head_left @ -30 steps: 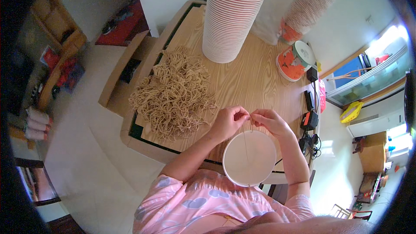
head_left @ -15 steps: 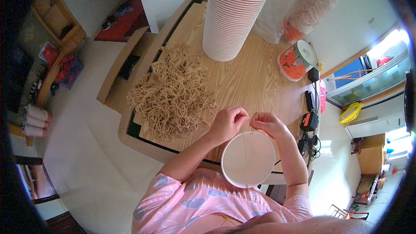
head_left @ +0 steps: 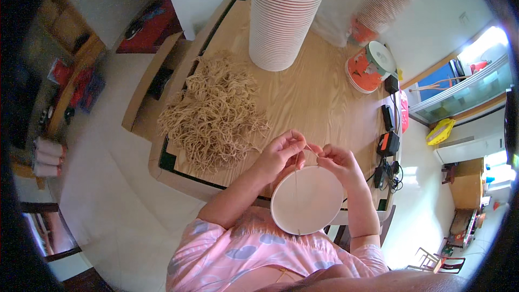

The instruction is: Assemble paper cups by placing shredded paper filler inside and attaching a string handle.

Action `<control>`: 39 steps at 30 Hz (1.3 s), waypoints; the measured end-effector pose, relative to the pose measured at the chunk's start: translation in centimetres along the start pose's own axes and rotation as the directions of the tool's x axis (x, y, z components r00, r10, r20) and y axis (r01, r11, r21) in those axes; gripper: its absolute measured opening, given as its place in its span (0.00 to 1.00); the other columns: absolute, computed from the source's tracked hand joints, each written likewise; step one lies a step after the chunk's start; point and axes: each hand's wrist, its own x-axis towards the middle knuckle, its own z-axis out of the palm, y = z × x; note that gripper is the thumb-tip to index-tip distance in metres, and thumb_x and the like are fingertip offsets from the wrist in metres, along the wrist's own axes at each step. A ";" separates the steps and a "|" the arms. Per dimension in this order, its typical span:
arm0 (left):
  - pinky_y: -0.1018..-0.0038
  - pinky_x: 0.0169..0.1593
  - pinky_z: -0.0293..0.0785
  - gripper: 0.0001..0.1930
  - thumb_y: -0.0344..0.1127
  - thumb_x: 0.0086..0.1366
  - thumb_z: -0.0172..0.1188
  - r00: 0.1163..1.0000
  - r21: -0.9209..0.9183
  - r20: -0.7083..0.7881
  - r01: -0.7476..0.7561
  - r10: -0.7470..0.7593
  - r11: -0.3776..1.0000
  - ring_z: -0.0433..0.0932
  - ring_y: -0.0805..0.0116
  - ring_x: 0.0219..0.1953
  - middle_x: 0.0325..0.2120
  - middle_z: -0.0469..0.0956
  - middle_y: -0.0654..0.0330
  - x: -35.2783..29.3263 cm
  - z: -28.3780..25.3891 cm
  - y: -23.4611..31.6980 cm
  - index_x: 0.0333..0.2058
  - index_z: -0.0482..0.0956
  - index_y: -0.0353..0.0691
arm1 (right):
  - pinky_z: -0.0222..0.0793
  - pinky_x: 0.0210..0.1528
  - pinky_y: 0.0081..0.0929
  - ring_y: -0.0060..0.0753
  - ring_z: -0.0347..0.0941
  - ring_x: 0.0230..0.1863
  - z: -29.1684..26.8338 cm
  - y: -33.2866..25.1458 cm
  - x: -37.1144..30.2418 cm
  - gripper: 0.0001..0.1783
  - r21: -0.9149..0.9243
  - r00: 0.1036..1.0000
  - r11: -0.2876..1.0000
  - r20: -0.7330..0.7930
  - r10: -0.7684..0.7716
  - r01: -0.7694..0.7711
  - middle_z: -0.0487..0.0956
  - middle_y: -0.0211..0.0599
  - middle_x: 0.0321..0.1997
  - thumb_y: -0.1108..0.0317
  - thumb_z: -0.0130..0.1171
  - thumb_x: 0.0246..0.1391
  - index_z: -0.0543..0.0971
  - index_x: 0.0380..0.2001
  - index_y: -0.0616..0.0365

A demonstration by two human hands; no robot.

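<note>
White, smooth-walled bucket [head_left: 319,200] at the near edge of the wood-grain table [head_left: 324,94], close before the pink patterned top [head_left: 238,249], its open mouth tilted up toward us. We cannot tell what supports it from below.

A thin tan cord [head_left: 297,200] runs across the mouth from far rim to near rim. We judge the near end fastened, as it lies taut there with no hand on it. The far end looks unfinished: both hands are gathered over that rim. Left hand [head_left: 278,156]: thumb and forefinger pinch the cord. Right hand [head_left: 339,162]: fingertips pressed together just beside, seemingly on the same cord; any knot or loop is too small for us to make out.

Supplies: we note a large loose heap of tan cords [head_left: 213,119] left of the hands, and a tall nested stack of white buckets [head_left: 286,27] beyond. On the strength of these, we reckon much remains unstrung. An orange-patterned tub [head_left: 361,73] stands at far right.
</note>
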 end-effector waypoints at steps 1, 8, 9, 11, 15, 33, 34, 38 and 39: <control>0.83 0.25 0.67 0.04 0.36 0.68 0.51 1.000 0.002 0.004 0.006 -0.006 1.000 0.71 0.78 0.22 0.33 0.78 0.57 -0.1 0.5 0.2 0.37 0.69 0.44 | 0.61 0.31 0.12 0.12 0.66 0.30 0.3 0.0 -0.3 0.05 0.039 0.999 0.999 -0.025 -0.032 0.033 0.73 0.21 0.27 0.70 0.56 0.56 0.76 0.30 0.60; 0.84 0.23 0.64 0.03 0.32 0.68 0.49 0.998 0.181 -0.040 -0.044 0.052 0.982 0.67 0.78 0.19 0.24 0.72 0.62 -0.7 2.1 -0.6 0.36 0.66 0.40 | 0.61 0.34 0.13 0.13 0.66 0.32 1.4 0.3 -1.2 0.10 0.199 1.000 0.980 -0.013 0.010 -0.007 0.74 0.21 0.29 0.63 0.57 0.57 0.77 0.32 0.61; 0.84 0.23 0.63 0.03 0.32 0.68 0.50 0.996 0.205 -0.055 -0.059 0.072 0.977 0.66 0.78 0.18 0.24 0.71 0.63 -0.8 2.3 -0.6 0.36 0.66 0.40 | 0.61 0.34 0.13 0.13 0.66 0.32 1.5 0.2 -1.3 0.10 0.203 1.000 0.979 -0.016 0.007 -0.004 0.74 0.21 0.29 0.63 0.57 0.57 0.77 0.32 0.61; 0.85 0.21 0.62 0.04 0.34 0.67 0.51 0.995 0.231 -0.044 -0.081 0.094 0.970 0.66 0.80 0.18 0.23 0.71 0.65 -1.0 2.6 -1.0 0.36 0.67 0.41 | 0.62 0.34 0.13 0.14 0.67 0.32 1.8 -0.2 -1.7 0.11 0.202 0.999 0.979 0.014 0.031 -0.034 0.74 0.22 0.29 0.63 0.58 0.57 0.77 0.33 0.61; 0.87 0.19 0.58 0.04 0.34 0.66 0.54 0.985 0.363 0.003 -0.164 0.175 0.917 0.64 0.85 0.18 0.23 0.71 0.67 -1.3 3.0 -1.0 0.36 0.69 0.43 | 0.63 0.34 0.14 0.15 0.68 0.32 1.4 -0.2 -2.1 0.10 0.075 0.999 0.997 0.037 -0.035 0.032 0.75 0.23 0.30 0.65 0.57 0.58 0.77 0.34 0.62; 0.87 0.24 0.64 0.05 0.31 0.65 0.55 0.974 0.351 -0.062 -0.184 0.219 0.918 0.66 0.85 0.21 0.29 0.76 0.64 -1.7 2.5 -0.5 0.37 0.70 0.39 | 0.69 0.35 0.32 0.36 0.72 0.33 2.6 -1.2 -4.6 0.07 -0.497 0.872 0.784 -0.106 -0.479 0.371 0.75 0.37 0.31 0.76 0.64 0.45 0.76 0.29 0.59; 0.87 0.24 0.64 0.05 0.31 0.65 0.55 0.974 0.352 -0.065 -0.180 0.216 0.919 0.66 0.85 0.21 0.29 0.76 0.64 -1.7 2.1 -0.2 0.37 0.70 0.39 | 0.69 0.35 0.32 0.36 0.72 0.33 2.7 -1.4 -4.8 0.07 -0.494 0.873 0.787 -0.106 -0.476 0.369 0.75 0.37 0.31 0.76 0.64 0.45 0.76 0.29 0.59; 0.86 0.28 0.66 0.07 0.30 0.59 0.62 0.982 0.614 0.093 -0.185 0.163 0.768 0.69 0.83 0.24 0.27 0.76 0.65 -1.8 0.9 1.7 0.36 0.79 0.37 | 0.69 0.33 0.31 0.39 0.72 0.32 2.9 -1.5 -5.2 0.08 -0.700 0.778 0.573 -0.042 -0.627 0.425 0.75 0.36 0.29 0.78 0.65 0.41 0.76 0.27 0.59; 0.84 0.30 0.67 0.07 0.30 0.57 0.64 0.990 0.651 0.120 -0.131 0.069 0.747 0.70 0.81 0.25 0.26 0.76 0.66 -2.1 0.8 2.3 0.35 0.82 0.38 | 0.68 0.32 0.31 0.40 0.72 0.31 2.9 -1.5 -5.3 0.08 -0.709 0.765 0.544 -0.009 -0.644 0.449 0.75 0.36 0.29 0.77 0.65 0.41 0.76 0.27 0.58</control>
